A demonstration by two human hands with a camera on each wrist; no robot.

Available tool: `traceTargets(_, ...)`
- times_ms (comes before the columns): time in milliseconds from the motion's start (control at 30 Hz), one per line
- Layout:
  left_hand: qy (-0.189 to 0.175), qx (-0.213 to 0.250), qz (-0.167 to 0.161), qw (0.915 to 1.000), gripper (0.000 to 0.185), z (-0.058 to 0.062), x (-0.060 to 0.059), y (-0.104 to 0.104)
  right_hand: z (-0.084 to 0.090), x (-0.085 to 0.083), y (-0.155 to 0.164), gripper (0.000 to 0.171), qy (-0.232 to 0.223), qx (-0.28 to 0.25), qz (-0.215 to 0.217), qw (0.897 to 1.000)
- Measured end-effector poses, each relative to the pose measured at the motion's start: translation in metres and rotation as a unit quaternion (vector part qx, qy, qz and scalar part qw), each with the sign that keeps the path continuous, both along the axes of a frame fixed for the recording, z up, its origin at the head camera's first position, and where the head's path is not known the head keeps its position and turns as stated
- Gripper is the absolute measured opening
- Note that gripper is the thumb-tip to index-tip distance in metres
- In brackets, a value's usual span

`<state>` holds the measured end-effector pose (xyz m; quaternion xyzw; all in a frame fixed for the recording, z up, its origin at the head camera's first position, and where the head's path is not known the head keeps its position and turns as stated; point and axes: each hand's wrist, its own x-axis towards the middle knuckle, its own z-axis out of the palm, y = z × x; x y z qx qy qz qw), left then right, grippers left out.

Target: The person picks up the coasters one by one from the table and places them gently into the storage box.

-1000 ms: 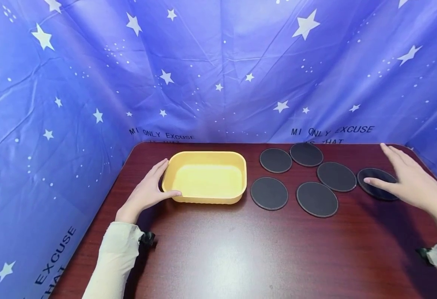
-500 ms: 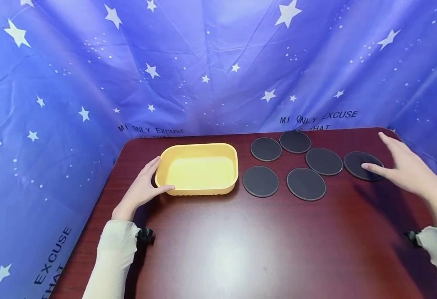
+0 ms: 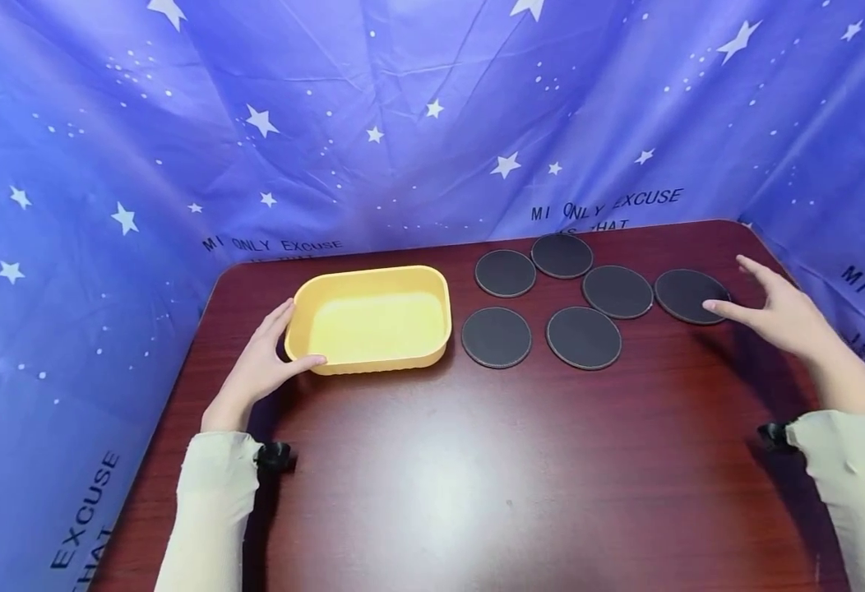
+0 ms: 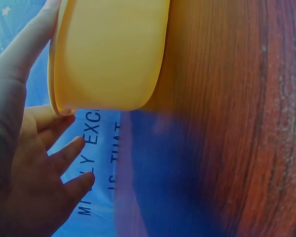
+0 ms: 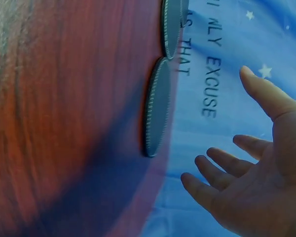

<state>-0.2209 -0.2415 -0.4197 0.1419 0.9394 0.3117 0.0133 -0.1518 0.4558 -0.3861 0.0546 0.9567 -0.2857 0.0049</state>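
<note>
Yellow tub (image 3: 369,322) in left grip (image 3: 258,360)

The top edge of the left wrist view cuts off the yellow, rounded-rectangular open box (image 3: 373,325), and the bare left hand (image 3: 256,360) covers part of its left end. On the box's right, the thumb of the bare right hand (image 3: 780,316) hides an edge of the farthest round black stitched coaster (image 3: 684,294). Behind the box, black lettering (image 3: 290,245) on the blue star-printed cloth (image 3: 403,74) is partly hidden by the dark-red tabletop (image 3: 440,460).
</note>
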Motion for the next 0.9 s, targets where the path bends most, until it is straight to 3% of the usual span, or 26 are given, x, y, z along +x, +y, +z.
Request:
traceTargets(200,0.008,-0.004,-0.002,1.0,0.108,-0.004,0.001,-0.003,-0.015,-0.007,0.015,0.093,-0.046,-0.043,-0.029,0.998)
traceTargets(267,0.014,-0.002,-0.002,0.9999,0.107,-0.004,0.002,-0.003,-0.021,-0.01,0.021,0.092,-0.053,-0.092,-0.043,0.993)
traceTargets(300,0.016,-0.002,-0.003,0.9999,0.107,-0.003,0.002,-0.003,-0.024,-0.012,0.024,0.089,-0.052,-0.147,-0.051,0.987)
traceTargets(333,0.018,-0.001,-0.003,0.9998,0.107,-0.003,0.001,-0.002,-0.027,-0.014,0.027,0.088,-0.05,-0.211,-0.059,0.975)
traceTargets(367,0.019,-0.001,-0.004,0.9998,0.107,-0.003,0.0,-0.001,-0.03,-0.015,0.031,0.087,-0.043,-0.281,-0.066,0.956)
traceTargets(433,0.022,0.0,-0.006,0.9997,0.107,-0.003,-0.002,0.001,-0.035,-0.017,0.038,0.089,-0.033,-0.412,-0.074,0.908)
traceTargets(467,0.023,0.001,-0.008,0.9997,0.107,-0.002,-0.002,0.002,-0.038,-0.018,0.04,0.09,-0.029,-0.46,-0.074,0.884)
traceTargets(500,0.024,0.003,-0.009,0.9997,0.107,-0.002,-0.002,0.003,-0.039,-0.019,0.043,0.092,-0.027,-0.481,-0.072,0.873)
traceTargets(533,0.026,0.005,-0.009,0.9996,0.106,-0.002,-0.003,0.004,-0.04,-0.019,0.045,0.091,-0.031,-0.467,-0.068,0.881)
traceTargets(567,0.028,0.007,-0.01,0.9995,0.106,-0.002,-0.003,0.005,-0.041,-0.019,0.046,0.091,-0.038,-0.438,-0.064,0.896)
traceTargets(633,0.032,0.011,-0.012,0.9994,0.106,-0.002,-0.004,0.005,-0.041,-0.02,0.047,0.09,-0.064,-0.352,-0.056,0.932)
traceTargets(700,0.035,0.011,-0.013,0.9993,0.105,-0.003,-0.004,0.005,-0.04,-0.022,0.046,0.092,-0.098,-0.253,-0.043,0.962)
traceTargets(767,0.035,0.008,-0.012,0.9993,0.105,-0.003,-0.003,0.003,-0.039,-0.025,0.045,0.094,-0.125,-0.185,-0.022,0.975)
traceTargets(900,0.031,0.004,-0.008,0.9995,0.104,-0.004,-0.002,0.001,-0.039,-0.036,0.041,0.1,-0.133,-0.103,0.018,0.986)
